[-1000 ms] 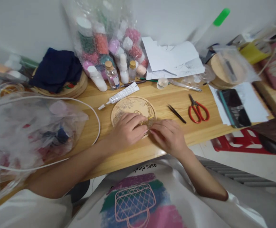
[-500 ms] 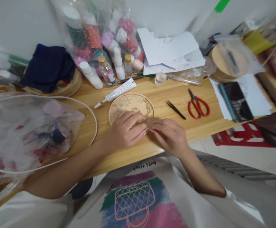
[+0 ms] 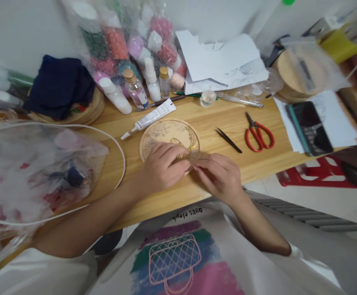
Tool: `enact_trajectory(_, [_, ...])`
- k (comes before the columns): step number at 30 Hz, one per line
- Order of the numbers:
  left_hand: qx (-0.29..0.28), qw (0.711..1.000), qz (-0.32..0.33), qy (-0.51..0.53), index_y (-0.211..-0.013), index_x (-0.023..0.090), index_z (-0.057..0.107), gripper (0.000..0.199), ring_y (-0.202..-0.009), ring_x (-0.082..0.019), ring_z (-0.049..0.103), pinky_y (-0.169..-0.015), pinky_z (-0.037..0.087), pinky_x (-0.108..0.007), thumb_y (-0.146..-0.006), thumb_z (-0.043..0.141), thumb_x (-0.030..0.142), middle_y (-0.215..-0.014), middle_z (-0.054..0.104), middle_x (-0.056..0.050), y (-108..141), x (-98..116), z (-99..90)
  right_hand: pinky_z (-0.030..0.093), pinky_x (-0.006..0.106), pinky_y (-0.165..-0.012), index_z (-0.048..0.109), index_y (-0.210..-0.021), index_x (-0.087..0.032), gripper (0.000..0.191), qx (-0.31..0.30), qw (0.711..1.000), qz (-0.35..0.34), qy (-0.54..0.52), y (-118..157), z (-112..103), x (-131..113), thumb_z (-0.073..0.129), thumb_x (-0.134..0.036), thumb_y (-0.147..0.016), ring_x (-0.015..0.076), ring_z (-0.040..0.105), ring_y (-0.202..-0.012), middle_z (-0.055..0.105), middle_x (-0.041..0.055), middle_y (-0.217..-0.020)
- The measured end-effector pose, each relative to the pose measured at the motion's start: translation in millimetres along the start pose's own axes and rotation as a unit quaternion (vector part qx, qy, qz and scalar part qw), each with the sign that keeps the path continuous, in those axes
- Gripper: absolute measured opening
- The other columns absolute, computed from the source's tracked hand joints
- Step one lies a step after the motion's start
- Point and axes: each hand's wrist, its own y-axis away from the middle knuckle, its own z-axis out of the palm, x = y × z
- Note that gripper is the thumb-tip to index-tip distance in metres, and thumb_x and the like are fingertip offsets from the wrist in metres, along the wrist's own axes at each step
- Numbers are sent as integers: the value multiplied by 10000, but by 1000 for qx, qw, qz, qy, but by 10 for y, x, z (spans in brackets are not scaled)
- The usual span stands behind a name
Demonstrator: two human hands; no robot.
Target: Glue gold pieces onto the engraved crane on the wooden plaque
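A round wooden plaque (image 3: pixel 158 131) with a line pattern lies on the table in front of me. Gold wire (image 3: pixel 184 148) is curled over its right side. My left hand (image 3: pixel 165 166) rests on the plaque's near edge, its fingers bent and closed on the gold wire. Just right of the rim, my right hand (image 3: pixel 219 174) pinches the thin end of the wire between thumb and forefinger. The two sets of fingertips are almost touching. Black tweezers (image 3: pixel 228 140) and red-handled pliers (image 3: pixel 259 133) lie to the right.
A white glue tube (image 3: pixel 153 116) lies behind the plaque, with small bottles (image 3: pixel 135 90) further back. On the left, a clear plastic bag (image 3: pixel 43 172) and a white cable (image 3: pixel 123 155) take up room. A phone (image 3: pixel 310 128) sits on papers at the right.
The view has shifted slightly. Both hands hold nearly the same pose over the plaque's edge; the short gold wire between the fingertips shows less than before.
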Motion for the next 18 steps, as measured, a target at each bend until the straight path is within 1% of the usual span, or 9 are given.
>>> enact_trajectory(5, [7, 1000, 13, -5, -814, 189, 643, 128, -931, -192, 612, -828, 487, -354, -906, 563, 148, -991, 696, -61, -3, -10, 1, 549, 289, -637, 667, -915, -191, 93, -5, 1000, 27, -7, 16, 11, -15, 587, -144, -906, 168, 700, -720, 771, 71, -864])
enact_trajectory(9, [6, 1000, 16, -5, -807, 175, 646, 114, -931, -200, 606, -836, 485, -357, -891, 582, 132, -991, 685, -78, -4, -11, 4, 545, 291, -625, 668, -917, -197, 105, -6, 999, 33, -11, 17, 12, -17, 584, -135, -903, 169, 701, -720, 768, 64, -859])
enact_trajectory(18, [17, 999, 22, -20, -781, 172, 637, 142, -909, -187, 608, -808, 471, -340, -906, 575, 145, -976, 676, -68, -20, -2, 14, 561, 299, -627, 672, -908, -183, 99, -13, 999, 38, 12, 21, 2, -43, 592, -125, -897, 179, 703, -713, 767, 70, -845])
